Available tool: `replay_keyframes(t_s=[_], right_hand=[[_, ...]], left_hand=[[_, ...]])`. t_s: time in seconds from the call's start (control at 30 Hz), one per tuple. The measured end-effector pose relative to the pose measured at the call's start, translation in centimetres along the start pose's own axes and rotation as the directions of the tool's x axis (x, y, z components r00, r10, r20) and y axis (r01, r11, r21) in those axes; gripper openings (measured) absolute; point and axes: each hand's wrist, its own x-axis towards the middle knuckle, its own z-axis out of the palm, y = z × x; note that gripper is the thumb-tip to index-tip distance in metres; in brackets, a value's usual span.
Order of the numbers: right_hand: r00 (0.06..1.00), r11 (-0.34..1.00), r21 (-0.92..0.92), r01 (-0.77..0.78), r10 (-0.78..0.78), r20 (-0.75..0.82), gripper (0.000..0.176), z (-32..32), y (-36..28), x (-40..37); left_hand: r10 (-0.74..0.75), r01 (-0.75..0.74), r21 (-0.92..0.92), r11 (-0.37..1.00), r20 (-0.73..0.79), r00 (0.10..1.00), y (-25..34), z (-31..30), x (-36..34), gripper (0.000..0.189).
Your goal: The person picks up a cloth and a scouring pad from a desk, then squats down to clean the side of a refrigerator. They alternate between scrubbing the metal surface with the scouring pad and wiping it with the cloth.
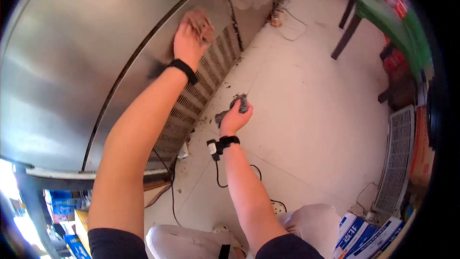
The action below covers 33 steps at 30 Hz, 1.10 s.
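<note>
one brown cloth (203,22) — blurry

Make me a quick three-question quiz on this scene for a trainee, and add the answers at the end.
1. What is the left grip holding at the metal panel?
2. True or false: the right grip holds a grey wad.
3. What colour is the top of the dark-legged stool?
A) blue
B) green
C) white

Key:
1. A crumpled brownish cloth.
2. True.
3. B.
</note>
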Motion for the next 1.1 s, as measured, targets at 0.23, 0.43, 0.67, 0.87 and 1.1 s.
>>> replay_keyframes(t_s=[0.23, 0.43, 0.67, 0.87, 1.1], right_hand=[[0.999, 0.997, -0.060, 0.040, -0.042, -0.025, 0.029, -1.0, 0.5, 0.4], [0.997, 0.986, 0.149, -0.072, 0.067, 0.042, 0.034, 1.4, -1.3, 0.0], [0.975, 0.927, 0.356, -0.115, 0.038, 0.217, 0.034, 1.9, -7.7, -1.6], [0.943, 0.964, 0.263, -0.032, -0.058, 0.327, 0.028, 1.6, -8.6, -3.7], [0.823, 0.937, 0.346, 0.057, -0.240, 0.515, 0.025, 1.7, -9.7, -9.5]], left_hand=[[-0.117, 0.112, -0.116, 0.987, -0.036, 0.993, -1.2, 1.3, 6.5, 0.068], [-0.082, 0.065, -0.130, 0.989, -0.131, 0.988, -4.1, -2.4, -3.0, 0.071], [-0.135, 0.108, -0.320, 0.941, -0.062, 0.989, -3.1, -6.5, -14.8, 0.075], [-0.202, 0.243, -0.340, 0.908, 0.152, 0.968, -2.1, -6.8, -24.8, 0.072], [-0.373, 0.492, -0.261, 0.831, 0.394, 0.840, -2.4, -7.2, -37.3, 0.083]])
